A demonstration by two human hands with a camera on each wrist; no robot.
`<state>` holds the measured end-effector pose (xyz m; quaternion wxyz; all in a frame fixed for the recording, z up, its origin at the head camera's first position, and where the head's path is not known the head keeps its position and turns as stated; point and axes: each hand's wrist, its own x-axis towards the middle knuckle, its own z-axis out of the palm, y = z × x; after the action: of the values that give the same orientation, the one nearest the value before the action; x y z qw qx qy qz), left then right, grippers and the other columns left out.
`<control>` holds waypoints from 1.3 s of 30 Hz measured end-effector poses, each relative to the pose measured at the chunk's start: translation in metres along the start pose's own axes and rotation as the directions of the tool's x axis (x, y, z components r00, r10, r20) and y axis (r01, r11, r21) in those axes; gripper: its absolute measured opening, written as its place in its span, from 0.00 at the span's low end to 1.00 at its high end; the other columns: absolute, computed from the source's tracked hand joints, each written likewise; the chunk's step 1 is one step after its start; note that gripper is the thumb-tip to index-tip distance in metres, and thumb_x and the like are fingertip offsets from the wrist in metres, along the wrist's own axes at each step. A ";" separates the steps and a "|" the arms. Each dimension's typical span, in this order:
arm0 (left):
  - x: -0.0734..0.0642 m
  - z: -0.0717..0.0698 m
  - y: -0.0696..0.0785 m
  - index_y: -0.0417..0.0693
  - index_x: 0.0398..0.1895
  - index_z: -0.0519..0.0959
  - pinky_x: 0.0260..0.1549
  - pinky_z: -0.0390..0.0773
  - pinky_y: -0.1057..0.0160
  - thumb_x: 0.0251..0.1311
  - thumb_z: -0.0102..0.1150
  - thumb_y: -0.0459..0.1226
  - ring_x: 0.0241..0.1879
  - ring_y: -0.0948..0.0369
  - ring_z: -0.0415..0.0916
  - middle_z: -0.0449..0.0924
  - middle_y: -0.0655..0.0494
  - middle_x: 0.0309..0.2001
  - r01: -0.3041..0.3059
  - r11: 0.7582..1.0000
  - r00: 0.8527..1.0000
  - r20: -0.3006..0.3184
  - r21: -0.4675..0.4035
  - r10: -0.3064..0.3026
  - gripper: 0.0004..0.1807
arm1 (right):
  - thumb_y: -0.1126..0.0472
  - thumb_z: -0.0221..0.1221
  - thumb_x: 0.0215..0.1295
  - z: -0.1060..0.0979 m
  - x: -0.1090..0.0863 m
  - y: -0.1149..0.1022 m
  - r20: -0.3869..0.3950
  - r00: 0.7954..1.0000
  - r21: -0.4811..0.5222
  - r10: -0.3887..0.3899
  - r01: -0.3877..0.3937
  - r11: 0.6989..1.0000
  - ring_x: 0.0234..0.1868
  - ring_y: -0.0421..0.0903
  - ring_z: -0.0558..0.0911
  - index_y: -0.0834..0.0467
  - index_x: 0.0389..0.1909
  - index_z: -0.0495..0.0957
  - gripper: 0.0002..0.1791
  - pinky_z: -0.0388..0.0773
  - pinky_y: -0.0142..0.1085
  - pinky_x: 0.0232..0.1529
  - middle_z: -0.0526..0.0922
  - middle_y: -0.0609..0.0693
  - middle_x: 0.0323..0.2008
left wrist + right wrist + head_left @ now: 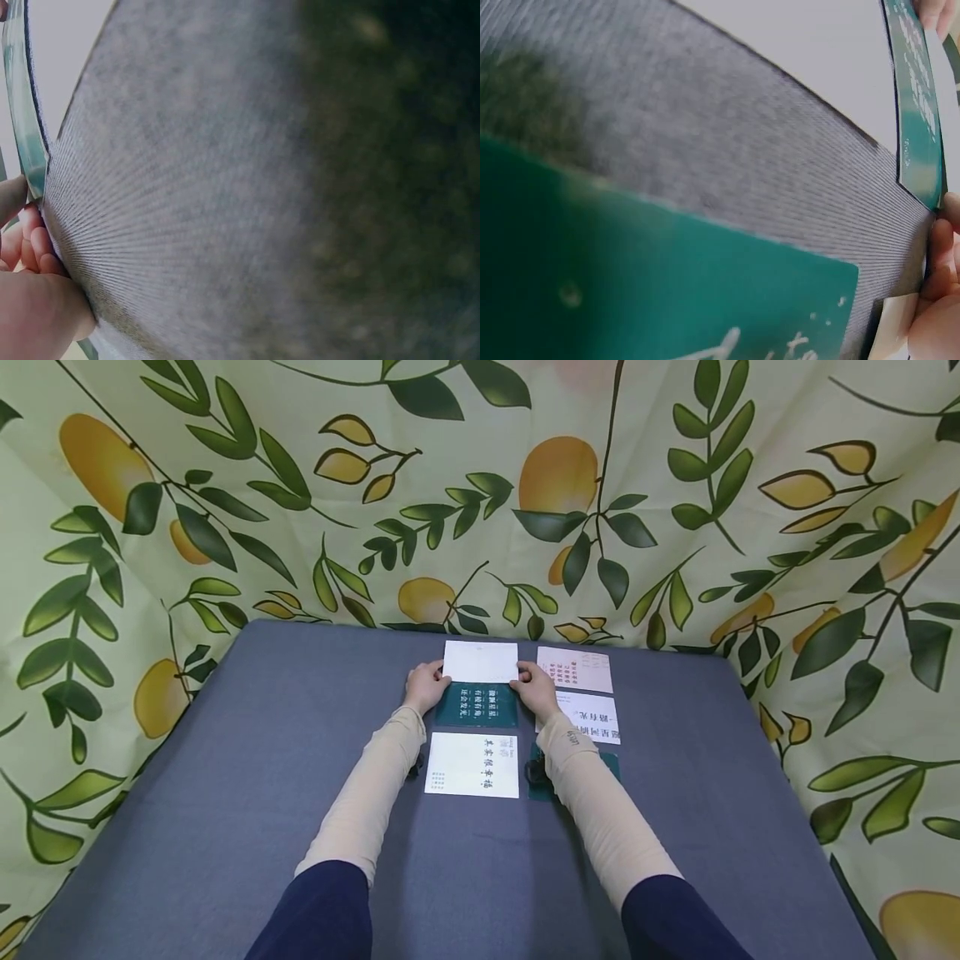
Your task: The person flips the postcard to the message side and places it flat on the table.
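A blank white card (481,660) lies at the far end of the left column of cards. My left hand (425,686) pinches it at the near left corner, and my right hand (536,688) does so at the near right corner. Just below, a green card (477,705) with white writing lies against its near edge; in the right wrist view the same green card (919,112) ends at my right fingertips. Nearer to me is a white card with dark writing (472,766). How far the fingers reach under the blank card is hidden.
To the right stand more cards in a column: one with red writing (574,670), a white one with dark writing (592,710) and a green one (611,766), partly covered by my right forearm. A grey cloth covers the table (247,760); a leaf-patterned curtain (465,552) hangs behind.
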<state>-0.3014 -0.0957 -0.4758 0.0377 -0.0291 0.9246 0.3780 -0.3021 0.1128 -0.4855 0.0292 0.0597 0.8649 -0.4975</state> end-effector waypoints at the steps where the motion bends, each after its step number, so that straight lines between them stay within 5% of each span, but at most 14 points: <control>1: 0.000 0.000 0.001 0.42 0.65 0.66 0.49 0.64 0.55 0.65 0.50 0.38 0.47 0.50 0.64 0.72 0.44 0.39 0.003 1.000 1.000 0.003 0.007 -0.003 0.25 | 0.65 0.56 0.64 0.000 0.000 0.000 -0.002 1.000 -0.009 -0.001 0.001 1.000 0.39 0.46 0.68 0.59 0.62 0.68 0.24 0.67 0.36 0.44 0.69 0.49 0.34; 9: 0.002 0.003 0.004 0.44 0.65 0.66 0.59 0.62 0.47 0.65 0.49 0.38 0.55 0.46 0.64 0.74 0.41 0.52 0.036 0.998 0.999 0.002 0.056 -0.036 0.25 | 0.62 0.53 0.67 0.002 -0.001 -0.005 0.009 1.000 -0.114 0.009 -0.008 0.993 0.37 0.48 0.69 0.59 0.64 0.65 0.25 0.67 0.39 0.44 0.70 0.52 0.35; 13: 0.002 0.003 0.003 0.46 0.68 0.62 0.59 0.62 0.47 0.65 0.49 0.38 0.55 0.46 0.64 0.75 0.41 0.48 0.063 0.997 0.998 -0.014 0.037 -0.062 0.27 | 0.61 0.52 0.67 0.004 -0.001 -0.010 0.024 1.000 -0.170 0.016 -0.011 0.985 0.39 0.49 0.71 0.59 0.64 0.65 0.25 0.70 0.41 0.46 0.74 0.55 0.39; 17: 0.002 0.003 0.002 0.48 0.68 0.62 0.57 0.62 0.47 0.64 0.49 0.38 0.52 0.46 0.65 0.76 0.41 0.45 0.058 0.998 0.998 -0.022 0.031 -0.057 0.28 | 0.61 0.51 0.66 0.005 -0.001 -0.015 0.012 1.000 -0.202 0.025 -0.023 0.979 0.45 0.52 0.75 0.60 0.63 0.66 0.24 0.73 0.44 0.53 0.77 0.60 0.48; 27: 0.007 0.001 0.005 0.48 0.64 0.68 0.59 0.62 0.47 0.65 0.47 0.37 0.54 0.46 0.64 0.73 0.42 0.57 0.055 0.997 0.998 0.024 0.057 -0.057 0.23 | 0.61 0.49 0.66 0.001 0.000 -0.021 0.019 0.995 -0.175 0.100 -0.095 0.980 0.60 0.55 0.71 0.61 0.60 0.66 0.22 0.68 0.47 0.62 0.70 0.60 0.62; 31: 0.009 -0.004 0.010 0.48 0.67 0.64 0.62 0.60 0.46 0.65 0.45 0.37 0.61 0.44 0.62 0.69 0.44 0.62 0.081 0.997 0.996 0.044 0.022 -0.082 0.25 | 0.59 0.50 0.66 -0.007 0.005 -0.022 0.092 0.991 -0.169 0.101 -0.084 0.982 0.59 0.54 0.71 0.62 0.62 0.65 0.24 0.67 0.46 0.63 0.69 0.60 0.62; 39: 0.005 -0.014 0.022 0.37 0.67 0.60 0.67 0.58 0.48 0.65 0.46 0.37 0.67 0.43 0.56 0.61 0.37 0.66 0.074 0.995 0.997 0.022 -0.059 -0.073 0.28 | 0.53 0.48 0.69 -0.037 0.004 -0.029 0.297 0.953 -0.131 0.053 -0.014 0.991 0.47 0.52 0.76 0.60 0.67 0.61 0.28 0.71 0.44 0.57 0.76 0.60 0.47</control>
<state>-0.3089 -0.0902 -0.4508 0.0599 -0.0606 0.9107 0.4042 -0.3095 0.1307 -0.4424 0.1722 -0.0039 0.8793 -0.4440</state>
